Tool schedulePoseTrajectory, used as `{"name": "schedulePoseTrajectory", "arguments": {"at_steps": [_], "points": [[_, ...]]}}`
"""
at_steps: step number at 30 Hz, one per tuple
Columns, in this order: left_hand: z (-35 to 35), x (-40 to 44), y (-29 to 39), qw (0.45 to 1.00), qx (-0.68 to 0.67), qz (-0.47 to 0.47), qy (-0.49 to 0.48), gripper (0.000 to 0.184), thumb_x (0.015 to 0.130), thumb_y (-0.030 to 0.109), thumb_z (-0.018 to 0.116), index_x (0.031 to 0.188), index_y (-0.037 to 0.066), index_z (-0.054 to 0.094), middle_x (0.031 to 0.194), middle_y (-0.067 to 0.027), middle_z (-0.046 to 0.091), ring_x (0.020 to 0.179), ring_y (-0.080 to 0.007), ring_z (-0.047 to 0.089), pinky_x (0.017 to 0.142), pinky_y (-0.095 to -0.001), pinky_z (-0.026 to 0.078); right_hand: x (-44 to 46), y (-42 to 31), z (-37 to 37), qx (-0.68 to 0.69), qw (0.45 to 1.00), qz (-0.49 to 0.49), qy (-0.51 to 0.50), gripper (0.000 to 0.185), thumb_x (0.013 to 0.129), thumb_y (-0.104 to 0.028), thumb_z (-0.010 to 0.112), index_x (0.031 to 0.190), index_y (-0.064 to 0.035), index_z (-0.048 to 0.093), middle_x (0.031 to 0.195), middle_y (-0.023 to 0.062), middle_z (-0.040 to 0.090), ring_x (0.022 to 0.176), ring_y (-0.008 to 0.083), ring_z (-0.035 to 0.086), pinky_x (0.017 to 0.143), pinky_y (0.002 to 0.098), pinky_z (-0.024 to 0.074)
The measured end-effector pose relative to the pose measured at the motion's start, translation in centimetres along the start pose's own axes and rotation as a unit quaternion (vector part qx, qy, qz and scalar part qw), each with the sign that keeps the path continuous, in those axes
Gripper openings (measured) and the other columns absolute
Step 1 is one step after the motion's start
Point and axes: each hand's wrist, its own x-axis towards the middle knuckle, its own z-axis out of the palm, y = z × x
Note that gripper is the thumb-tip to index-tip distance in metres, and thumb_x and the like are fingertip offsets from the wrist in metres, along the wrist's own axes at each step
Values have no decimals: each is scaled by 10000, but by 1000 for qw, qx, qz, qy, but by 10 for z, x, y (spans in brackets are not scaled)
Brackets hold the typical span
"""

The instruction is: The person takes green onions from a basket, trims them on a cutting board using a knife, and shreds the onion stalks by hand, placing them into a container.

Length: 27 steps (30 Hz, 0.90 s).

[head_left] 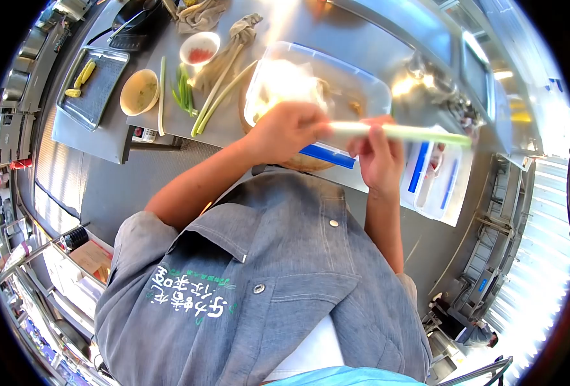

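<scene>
A long, pale green-and-white scallion stalk (420,133) stretches to the right, slightly blurred, above a clear plastic bin (378,96). My left hand (291,130) is closed around its left end. The fingers of my right hand (380,154) pinch it farther along. Beneath my hands the bin holds pale, overexposed stuff that I cannot make out, and a blue strip (326,156) shows along its near side. More long scallion stalks (217,106) lie on the counter to the left.
On the steel counter (162,48) are a bowl of red bits (200,50), a beige bowl (139,92), green scallion pieces (183,91) and a crumpled cloth (243,31). A tray (101,83) with corn stands far left. A white container (434,174) sits at right.
</scene>
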Motion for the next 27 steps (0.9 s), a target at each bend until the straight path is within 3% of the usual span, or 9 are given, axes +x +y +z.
{"name": "schedulePoseTrajectory", "arguments": {"at_steps": [5, 7, 10, 13, 15, 18, 20, 22, 27], "points": [[-28, -27, -15, 998, -66, -2, -5, 246, 1089, 131, 597, 1258, -5, 714, 968, -40, 715, 906, -86, 616, 805, -266, 513, 11, 8, 16, -13, 998, 36, -44, 227, 1108, -208, 580, 1188, 2, 619, 852, 91, 644, 742, 163, 621, 652, 324, 532], [-50, -51, -26, 979, -198, -46, -16, 311, 1094, 111, 570, 1369, -2, 660, 1062, -42, 715, 941, -90, 599, 822, -268, 506, 14, 12, 25, -36, 996, 74, -43, 339, 1105, -262, 591, 1318, 1, 601, 978, 112, 684, 783, 166, 637, 697, 318, 559], [-110, -97, -60, 972, -217, -36, 79, 350, 1096, 92, 548, 1425, 2, 626, 1131, -48, 708, 961, -96, 591, 843, -267, 506, 26, 16, 36, -41, 994, 77, -67, 432, 1107, -299, 591, 1428, -10, 573, 991, 115, 696, 785, 142, 635, 709, 290, 561], [-150, -132, -110, 961, -165, -71, 212, 358, 1084, 45, 525, 1422, -4, 629, 1124, -50, 702, 943, -97, 580, 868, -267, 509, 27, 27, 36, -82, 989, 123, -18, 432, 1107, -296, 592, 1426, -6, 577, 981, 107, 700, 779, 129, 632, 707, 287, 562], [-173, -146, -152, 944, 91, -53, 312, 390, 1056, 2, 521, 1432, 5, 624, 1121, -102, 711, 961, -160, 632, 894, -295, 520, 27, 32, 38, -88, 986, 142, -15, 424, 1108, -288, 589, 1423, -4, 579, 977, 104, 702, 771, 127, 628, 705, 287, 563], [-189, -163, -235, 890, 280, -71, 352, 427, 1034, -23, 515, 1446, 26, 618, 1139, -165, 712, 1017, -250, 676, 928, -328, 526, 26, 40, 42, -99, 981, 167, -2, 404, 1112, -268, 581, 1412, 1, 583, 973, 105, 703, 753, 134, 622, 700, 292, 558], [-180, -169, -265, 871, 277, -23, 405, 442, 1029, -23, 518, 1454, 50, 619, 1143, -202, 706, 1064, -337, 684, 956, -377, 533, 27, 42, 45, -103, 978, 178, 18, 392, 1114, -258, 574, 1407, 2, 582, 970, 105, 701, 749, 140, 620, 701, 297, 552], [-168, -175, -278, 792, 316, -17, 522, 461, 981, -38, 533, 1437, -11, 597, 1131, -239, 702, 1094, -436, 641, 999, -476, 516, 27, 45, 45, -114, 977, 180, 23, 384, 1116, -252, 569, 1405, 1, 580, 966, 101, 699, 749, 145, 619, 705, 300, 546], [-161, -139, -310, 773, 307, -124, 542, 539, 968, -6, 493, 1502, -70, 461, 1312, -275, 576, 1266, -473, 513, 1112, -492, 404, 25, 52, 49, -110, 973, 202, 32, 373, 1119, -249, 563, 1400, -5, 585, 966, 93, 696, 751, 138, 618, 717, 294, 545]]}}
